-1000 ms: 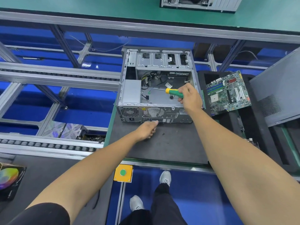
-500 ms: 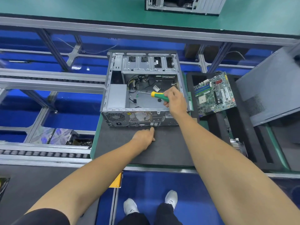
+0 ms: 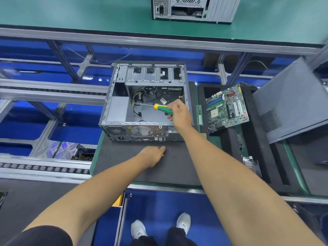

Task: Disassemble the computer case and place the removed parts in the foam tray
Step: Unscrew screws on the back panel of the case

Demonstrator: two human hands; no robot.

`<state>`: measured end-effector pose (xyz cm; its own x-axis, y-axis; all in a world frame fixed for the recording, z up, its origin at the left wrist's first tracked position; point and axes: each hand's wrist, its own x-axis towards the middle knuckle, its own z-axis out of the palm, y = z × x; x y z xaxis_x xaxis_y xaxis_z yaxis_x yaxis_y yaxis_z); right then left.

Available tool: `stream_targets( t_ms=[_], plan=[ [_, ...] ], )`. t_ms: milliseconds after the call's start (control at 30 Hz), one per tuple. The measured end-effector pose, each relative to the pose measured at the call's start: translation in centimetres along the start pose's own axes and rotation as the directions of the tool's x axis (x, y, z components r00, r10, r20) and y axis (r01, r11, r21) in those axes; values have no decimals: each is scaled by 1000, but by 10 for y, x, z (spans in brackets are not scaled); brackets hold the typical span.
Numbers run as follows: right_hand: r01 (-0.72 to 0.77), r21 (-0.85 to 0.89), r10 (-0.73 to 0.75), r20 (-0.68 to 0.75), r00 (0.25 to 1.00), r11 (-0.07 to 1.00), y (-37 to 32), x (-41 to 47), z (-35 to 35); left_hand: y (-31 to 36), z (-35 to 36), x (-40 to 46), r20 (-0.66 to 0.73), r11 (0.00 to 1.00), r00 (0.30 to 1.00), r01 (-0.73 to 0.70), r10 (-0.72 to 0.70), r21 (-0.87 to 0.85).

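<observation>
Gripping: right hand [image 3: 179,113] was curled round the green handle of a screwdriver [image 3: 162,109], shaft pointing left into the case interior.
Left hand: left hand [image 3: 152,154] lay on the dark mat [image 3: 174,162] just near of the case's rear panel, fingers loosely bent, holding nothing, not touching the case.
Case: computer case [image 3: 147,103] lay on its side on the mat, open side up, rear panel with fan grille facing near; loose cables bunched at the far end inside, bare metal floor under the screwdriver tip.
Tip contact: couldn't tell whether the tip sat on a screw.
Tray: black foam tray [image 3: 230,144] stood just right of the case on the table [image 3: 211,139].
Motherboard: green motherboard [image 3: 226,108] rested tilted across the tray's far end.
RAM: one green memory stick [image 3: 199,114] lay between case and tray.
Panel: grey side panel [image 3: 291,102] leaned at far right.
Background: second case [image 3: 193,9] stood on the far green bench.
</observation>
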<state>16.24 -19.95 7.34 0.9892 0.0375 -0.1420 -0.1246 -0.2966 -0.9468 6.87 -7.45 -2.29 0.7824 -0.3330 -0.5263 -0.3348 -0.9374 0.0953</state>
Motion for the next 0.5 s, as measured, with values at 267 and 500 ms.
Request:
stream_targets(
  t_ms=[267, 500],
  plan=[
    [-78, 387, 35, 117, 993, 919, -11, 10, -37, 41, -23, 5, 47, 591, 999, 50, -19, -805],
    [-288, 580, 164, 258, 952, 762, 18, 11, -139, 109, -58, 44, 76, -85, 997, 73, -34, -994]
  ],
)
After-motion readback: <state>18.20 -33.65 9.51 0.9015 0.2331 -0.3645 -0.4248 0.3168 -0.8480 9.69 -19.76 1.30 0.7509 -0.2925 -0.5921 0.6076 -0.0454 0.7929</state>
